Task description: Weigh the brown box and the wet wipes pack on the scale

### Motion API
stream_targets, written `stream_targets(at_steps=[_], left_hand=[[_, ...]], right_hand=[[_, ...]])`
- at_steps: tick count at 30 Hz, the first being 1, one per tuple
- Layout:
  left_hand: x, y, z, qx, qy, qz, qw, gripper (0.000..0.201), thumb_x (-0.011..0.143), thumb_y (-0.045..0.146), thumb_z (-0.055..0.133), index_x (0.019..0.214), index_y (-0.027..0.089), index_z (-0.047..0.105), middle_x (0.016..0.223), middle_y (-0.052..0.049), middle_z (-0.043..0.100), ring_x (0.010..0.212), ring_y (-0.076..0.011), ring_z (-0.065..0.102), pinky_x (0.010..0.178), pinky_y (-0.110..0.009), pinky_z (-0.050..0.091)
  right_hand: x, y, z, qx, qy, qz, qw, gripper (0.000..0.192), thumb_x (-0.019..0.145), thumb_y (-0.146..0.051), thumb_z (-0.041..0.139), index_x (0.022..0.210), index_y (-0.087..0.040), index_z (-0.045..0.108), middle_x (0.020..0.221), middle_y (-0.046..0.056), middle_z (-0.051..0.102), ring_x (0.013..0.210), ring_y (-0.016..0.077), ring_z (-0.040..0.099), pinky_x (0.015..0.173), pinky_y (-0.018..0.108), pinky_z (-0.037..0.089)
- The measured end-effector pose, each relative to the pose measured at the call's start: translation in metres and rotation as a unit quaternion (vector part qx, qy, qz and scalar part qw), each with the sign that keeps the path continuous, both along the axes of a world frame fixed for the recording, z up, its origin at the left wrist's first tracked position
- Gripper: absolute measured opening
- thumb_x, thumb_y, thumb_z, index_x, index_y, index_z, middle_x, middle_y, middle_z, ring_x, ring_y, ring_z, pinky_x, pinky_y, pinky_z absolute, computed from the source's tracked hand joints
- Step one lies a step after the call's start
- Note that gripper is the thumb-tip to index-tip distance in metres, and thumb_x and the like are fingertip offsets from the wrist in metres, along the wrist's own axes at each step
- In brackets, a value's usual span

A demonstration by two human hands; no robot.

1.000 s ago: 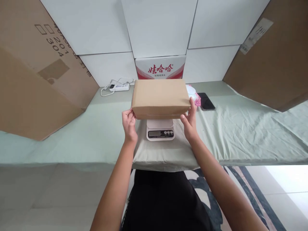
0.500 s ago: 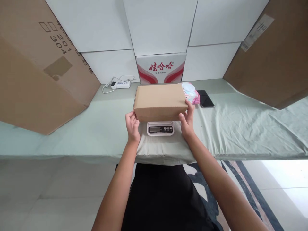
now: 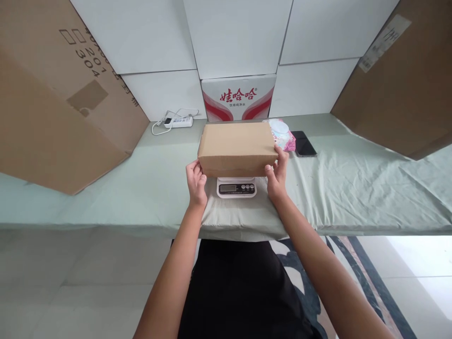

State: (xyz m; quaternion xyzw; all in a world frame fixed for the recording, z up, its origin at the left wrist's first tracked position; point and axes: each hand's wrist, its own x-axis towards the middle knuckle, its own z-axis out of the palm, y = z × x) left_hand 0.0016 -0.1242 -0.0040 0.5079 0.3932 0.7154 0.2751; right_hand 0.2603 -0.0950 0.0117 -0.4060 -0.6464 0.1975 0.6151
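A closed brown cardboard box (image 3: 237, 141) is directly over a white digital scale (image 3: 236, 195), covering most of it. Only the scale's front panel shows, with a small grey display and round buttons. Whether the box rests on the scale or is held just above it, I cannot tell. My left hand (image 3: 197, 184) grips the box at its front left corner, some fingers hidden behind the edge. At the front right corner my right hand (image 3: 278, 174) holds it, thumb against the front face and fingers along the side.
Behind the box's right end lies a pink and white soft pack (image 3: 281, 134) with a pale lid, beside a dark phone (image 3: 304, 143). A white power strip (image 3: 178, 122) with a cable lies back left. Large cardboard panels (image 3: 70, 132) flank the green-clothed table; a printed carton (image 3: 238, 98) stands behind.
The view has shifted slightly. Both hands keep their hold on the box, which stays over the scale with hardly any movement.
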Motion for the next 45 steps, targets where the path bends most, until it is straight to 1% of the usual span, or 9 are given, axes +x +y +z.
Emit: stream_targets(at_steps=[6, 9, 16, 19, 23, 26, 32, 35, 45], left_hand=[[0.003, -0.001, 0.000, 0.007, -0.002, -0.004, 1.000, 0.064, 0.088, 0.069, 0.072, 0.135, 0.029, 0.057, 0.137, -0.015, 0.072, 0.131, -0.0320, 0.070, 0.108, -0.048, 0.057], [0.004, -0.002, 0.003, 0.008, 0.006, 0.001, 1.000, 0.065, 0.088, 0.072, 0.070, 0.136, 0.030, 0.056, 0.141, -0.015, 0.071, 0.138, -0.0331, 0.068, 0.116, -0.052, 0.054], [0.001, 0.001, 0.008, 0.012, 0.019, 0.046, 0.999, 0.078, 0.086, 0.083, 0.065, 0.144, 0.031, 0.054, 0.179, -0.017, 0.039, 0.169, -0.0334, 0.035, 0.136, -0.051, 0.035], [-0.001, 0.003, 0.006, 0.000, 0.007, 0.041, 0.999, 0.077, 0.087, 0.081, 0.065, 0.144, 0.031, 0.054, 0.179, -0.015, 0.039, 0.169, -0.0338, 0.034, 0.136, -0.052, 0.034], [-0.001, 0.005, 0.004, -0.008, -0.026, 0.027, 0.999, 0.074, 0.086, 0.077, 0.069, 0.142, 0.031, 0.054, 0.180, -0.016, 0.038, 0.169, -0.0351, 0.034, 0.137, -0.053, 0.032], [0.000, 0.006, 0.003, -0.020, -0.035, 0.025, 0.999, 0.072, 0.086, 0.077, 0.068, 0.140, 0.031, 0.053, 0.179, -0.016, 0.040, 0.168, -0.0347, 0.036, 0.136, -0.053, 0.033], [0.000, 0.008, 0.000, -0.040, -0.034, 0.024, 0.998, 0.070, 0.089, 0.077, 0.064, 0.140, 0.031, 0.052, 0.175, -0.016, 0.046, 0.164, -0.0341, 0.045, 0.133, -0.053, 0.039], [-0.001, 0.008, -0.003, -0.044, -0.039, 0.021, 0.998, 0.068, 0.091, 0.074, 0.064, 0.141, 0.030, 0.053, 0.171, -0.017, 0.051, 0.161, -0.0340, 0.048, 0.131, -0.052, 0.041], [-0.002, 0.010, -0.007, -0.059, -0.080, 0.000, 0.995, 0.062, 0.091, 0.067, 0.069, 0.136, 0.026, 0.059, 0.142, -0.016, 0.070, 0.142, -0.0330, 0.064, 0.119, -0.048, 0.051]], right_hand=[[0.000, 0.000, 0.000, 0.001, 0.006, 0.001, 1.000, 0.064, 0.099, -0.063, 0.051, 0.160, -0.043, 0.042, 0.152, 0.009, 0.045, 0.145, 0.0346, 0.049, 0.115, 0.057, 0.050], [0.000, 0.000, 0.001, -0.004, 0.001, -0.012, 1.000, 0.070, 0.098, -0.067, 0.048, 0.163, -0.044, 0.039, 0.153, 0.010, 0.046, 0.144, 0.0357, 0.049, 0.115, 0.059, 0.049], [0.002, 0.011, -0.003, -0.016, 0.021, -0.146, 0.989, 0.070, 0.101, -0.067, 0.027, 0.166, -0.041, 0.035, 0.129, 0.010, 0.054, 0.118, 0.0287, 0.061, 0.103, 0.051, 0.057], [0.000, 0.016, -0.003, -0.039, 0.069, -0.146, 0.986, 0.062, 0.102, -0.066, 0.028, 0.151, -0.036, 0.050, 0.109, 0.007, 0.057, 0.103, 0.0259, 0.063, 0.093, 0.045, 0.058], [-0.005, 0.017, -0.001, -0.083, 0.178, -0.087, 0.977, 0.046, 0.101, -0.071, 0.040, 0.102, -0.028, 0.058, 0.081, -0.002, 0.046, 0.071, 0.0179, 0.051, 0.071, 0.032, 0.050], [-0.008, 0.016, 0.002, -0.136, 0.216, -0.063, 0.965, 0.055, 0.097, -0.079, 0.045, 0.079, -0.027, 0.042, 0.071, -0.005, 0.035, 0.061, 0.0149, 0.037, 0.059, 0.028, 0.038], [-0.011, 0.016, 0.007, -0.221, 0.253, -0.054, 0.941, 0.066, 0.095, -0.084, 0.047, 0.066, -0.027, 0.028, 0.061, -0.005, 0.026, 0.056, 0.0138, 0.025, 0.052, 0.029, 0.023], [-0.011, 0.018, 0.009, -0.242, 0.254, -0.060, 0.934, 0.067, 0.093, -0.084, 0.048, 0.064, -0.028, 0.027, 0.060, -0.005, 0.024, 0.056, 0.0134, 0.022, 0.052, 0.030, 0.021], [-0.006, 0.023, 0.005, -0.215, 0.129, -0.088, 0.964, 0.054, 0.099, -0.069, 0.041, 0.066, -0.028, 0.028, 0.063, -0.004, 0.027, 0.066, 0.0146, 0.027, 0.060, 0.031, 0.026]])
